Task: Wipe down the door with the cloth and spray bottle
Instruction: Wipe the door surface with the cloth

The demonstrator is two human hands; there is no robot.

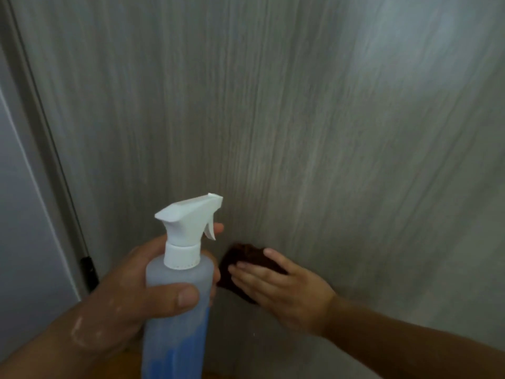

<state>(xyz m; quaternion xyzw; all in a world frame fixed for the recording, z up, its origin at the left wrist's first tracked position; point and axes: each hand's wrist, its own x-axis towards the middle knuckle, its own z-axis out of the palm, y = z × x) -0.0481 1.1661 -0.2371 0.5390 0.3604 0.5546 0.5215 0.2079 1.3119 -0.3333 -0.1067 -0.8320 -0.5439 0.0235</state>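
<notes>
Cloth (241, 255) half under fingers (257, 277); spray bottle (177, 302) nearer, black fitting (88, 265) left

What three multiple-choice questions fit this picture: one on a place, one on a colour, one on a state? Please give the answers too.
1. Where is the cloth?
A) flat against the door
B) on the floor
C) on a table

2. What colour is the trigger head of the spray bottle?
A) red
B) white
C) black

3. How is the left hand?
A) open and empty
B) gripping the spray bottle
C) pressing the door

Answers:
1 A: the right hand presses it to the door.
2 B: the head is plainly white.
3 B: its fingers and thumb curl round the bottle.
</notes>
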